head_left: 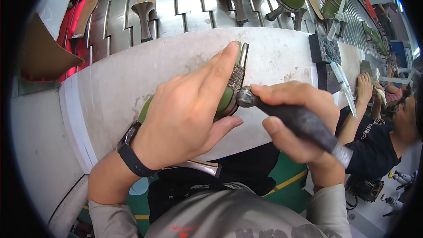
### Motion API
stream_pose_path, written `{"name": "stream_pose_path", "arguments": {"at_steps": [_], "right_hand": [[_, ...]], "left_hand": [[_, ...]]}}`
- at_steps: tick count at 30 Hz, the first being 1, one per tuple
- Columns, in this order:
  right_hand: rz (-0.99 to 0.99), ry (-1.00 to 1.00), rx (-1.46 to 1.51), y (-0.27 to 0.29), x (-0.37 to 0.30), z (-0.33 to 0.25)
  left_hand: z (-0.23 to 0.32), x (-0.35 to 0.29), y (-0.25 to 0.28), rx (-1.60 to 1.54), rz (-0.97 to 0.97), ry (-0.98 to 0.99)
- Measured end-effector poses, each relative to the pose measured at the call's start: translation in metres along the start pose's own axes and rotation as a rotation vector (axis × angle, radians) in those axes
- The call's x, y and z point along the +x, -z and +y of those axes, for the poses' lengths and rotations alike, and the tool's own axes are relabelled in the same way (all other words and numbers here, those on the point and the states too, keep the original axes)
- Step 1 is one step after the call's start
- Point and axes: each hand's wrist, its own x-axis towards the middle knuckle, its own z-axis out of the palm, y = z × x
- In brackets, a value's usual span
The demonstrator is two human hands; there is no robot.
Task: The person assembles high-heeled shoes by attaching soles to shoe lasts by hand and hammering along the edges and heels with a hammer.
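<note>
A green high-heeled shoe (pixel 228 99) with a glittering beaded band lies tilted over the pale work surface, its toe pointing away from me. My left hand (pixel 187 101) grips it, with straight fingers along the upper and the thumb on the near side. A metallic heel (pixel 200 166) sticks out below my left wrist. In my right hand (pixel 304 119) is a black-handled tool (pixel 299 121) with a rounded, worn metal head. That head meets the shoe's sole edge just below the beaded band. Much of the shoe is hidden under my left hand.
Beyond the pale work surface (pixel 132 75) runs a metal slat conveyor (pixel 189 6) carrying several shoes, some green. Dark blocks (pixel 325 61) and a syringe (pixel 343 83) are at the right. Another person (pixel 374 136) works farther right. A brown board (pixel 48 55) stands at far left.
</note>
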Motion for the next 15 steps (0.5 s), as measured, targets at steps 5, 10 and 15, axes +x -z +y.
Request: {"name": "stream_pose_path", "arguments": {"at_steps": [5,10,15], "right_hand": [[0.010,0.092,-0.108,-0.020,-0.013,-0.012],[0.160,0.118,-0.192,-0.053,-0.037,-0.021],[0.311,0.041,-0.200,-0.084,-0.049,-0.031]], "left_hand": [[-0.005,-0.004,0.008,-0.190,-0.018,0.073],[-0.008,-0.007,0.009,-0.184,-0.009,0.073],[-0.010,-0.007,0.010,-0.215,-0.019,0.093]]}}
